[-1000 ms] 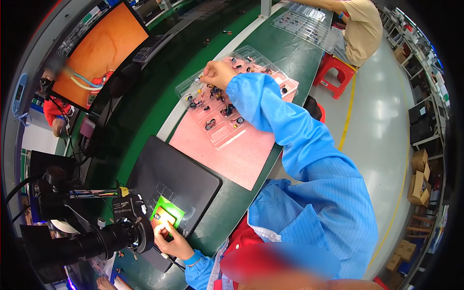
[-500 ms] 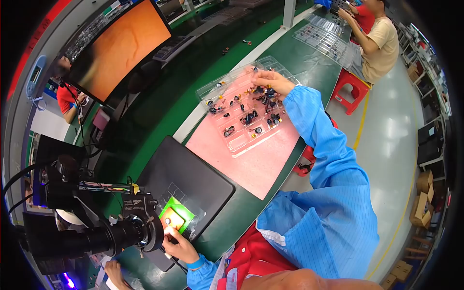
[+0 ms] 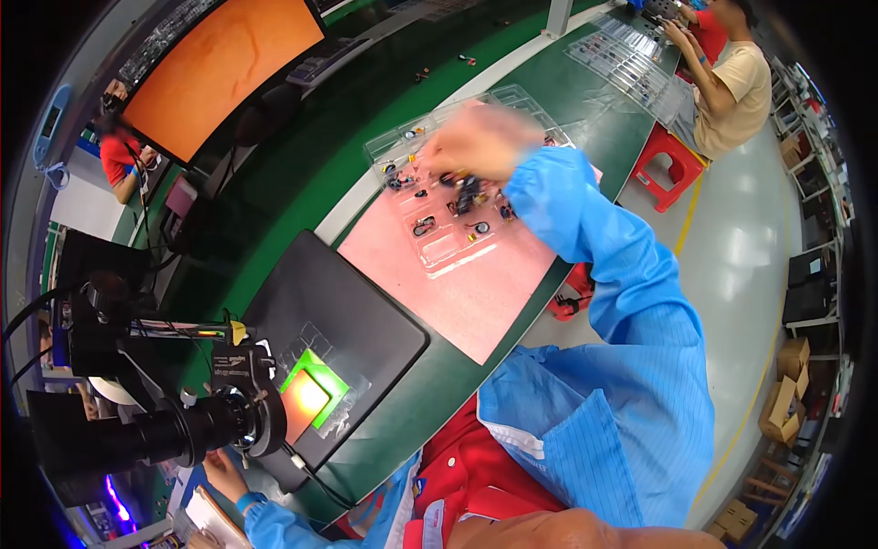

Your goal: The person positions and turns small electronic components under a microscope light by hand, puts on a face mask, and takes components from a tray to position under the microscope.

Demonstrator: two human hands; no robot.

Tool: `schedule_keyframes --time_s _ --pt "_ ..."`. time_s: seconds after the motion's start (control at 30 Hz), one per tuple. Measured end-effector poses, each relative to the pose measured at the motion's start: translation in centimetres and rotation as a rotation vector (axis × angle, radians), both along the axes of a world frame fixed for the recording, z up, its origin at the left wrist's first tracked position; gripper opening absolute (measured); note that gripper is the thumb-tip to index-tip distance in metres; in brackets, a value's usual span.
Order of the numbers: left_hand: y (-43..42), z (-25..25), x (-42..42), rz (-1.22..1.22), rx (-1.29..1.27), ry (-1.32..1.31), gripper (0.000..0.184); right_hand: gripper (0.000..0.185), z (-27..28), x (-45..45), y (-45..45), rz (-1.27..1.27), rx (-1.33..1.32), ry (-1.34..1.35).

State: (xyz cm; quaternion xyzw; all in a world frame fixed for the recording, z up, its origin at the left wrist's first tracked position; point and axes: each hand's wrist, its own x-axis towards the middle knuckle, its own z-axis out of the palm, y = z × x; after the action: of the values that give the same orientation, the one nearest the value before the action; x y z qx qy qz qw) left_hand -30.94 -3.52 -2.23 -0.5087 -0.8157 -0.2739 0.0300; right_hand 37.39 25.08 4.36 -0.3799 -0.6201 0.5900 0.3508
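My right hand (image 3: 485,142), smeared by motion, is over a clear plastic tray (image 3: 448,261) with compartments. In the tray lie several small dark parts (image 3: 466,194) with thin wires and yellow bits; my hand covers some of them. Its fingers are too blurred to show a grip. My left hand (image 3: 224,476) is at the lower left, beyond the lens end of a black microscope (image 3: 201,430), its fingers partly hidden. Between the hands, a brightly lit orange pad (image 3: 309,395) with a green border (image 3: 331,412) lies on a black board (image 3: 366,316).
Pink sheet (image 3: 476,316) lies under the tray on the green table (image 3: 439,380). A monitor (image 3: 224,73) shows an orange picture. A cable (image 3: 315,480) runs beside the board. Red stool (image 3: 668,169) and a seated co-worker (image 3: 736,91) are at the upper right.
My left hand has left the lit pad, moving down and left; the small round part on the pad is no longer visible there. My right hand has shifted left over the tray and blurred.
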Motion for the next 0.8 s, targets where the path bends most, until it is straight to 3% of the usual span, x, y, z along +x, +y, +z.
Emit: schedule_keyframes --time_s 0.1,0.13,0.2,0.27,0.33,0.47,0.53,0.67,0.73,0.8 --pt "-0.6 0.1 -0.3 -0.029 -0.053 0.221 0.027 0.016 0.6 -5.1 -0.8 0.120 -0.043 0.000" --pt "-0.5 2.5 3.3 -0.009 -0.107 0.244 0.028 0.016 0.6 -7.0 -1.2 0.211 -0.068 -0.039" --pt "-0.8 5.5 8.8 -0.057 -0.053 0.211 0.032 0.015 0.8 -10.5 -1.8 0.304 -0.073 -0.027" --pt "-1.2 5.9 12.7 -0.164 0.072 0.210 0.030 0.016 0.7 -14.3 -2.3 0.391 0.108 -0.226" --pt "-0.7 7.2 19.1 -0.102 0.009 0.086 0.031 0.016 -0.1 -18.1 -3.1 0.490 0.168 -0.240" --pt "1.0 4.9 26.5 -0.315 0.026 -0.078 0.031 0.015 -1.1 -23.5 -4.7 0.611 0.331 -0.257" --pt "1.3 4.2 28.2 -0.291 0.037 -0.094 0.031 0.016 -0.9 -24.4 -4.8 0.644 0.444 -0.460" --pt "2.1 3.6 29.4 -0.294 0.080 -0.100 0.026 0.013 1.1 -24.4 -4.3 0.689 0.407 -0.511" --pt "2.7 3.7 29.9 -0.335 0.186 -0.082 0.024 0.016 1.1 -24.7 -4.5 0.656 0.439 -0.497" --pt "2.9 3.7 30.9 -0.282 0.247 -0.179 0.022 0.020 -0.7 -25.7 -4.3 0.720 0.665 -0.258"
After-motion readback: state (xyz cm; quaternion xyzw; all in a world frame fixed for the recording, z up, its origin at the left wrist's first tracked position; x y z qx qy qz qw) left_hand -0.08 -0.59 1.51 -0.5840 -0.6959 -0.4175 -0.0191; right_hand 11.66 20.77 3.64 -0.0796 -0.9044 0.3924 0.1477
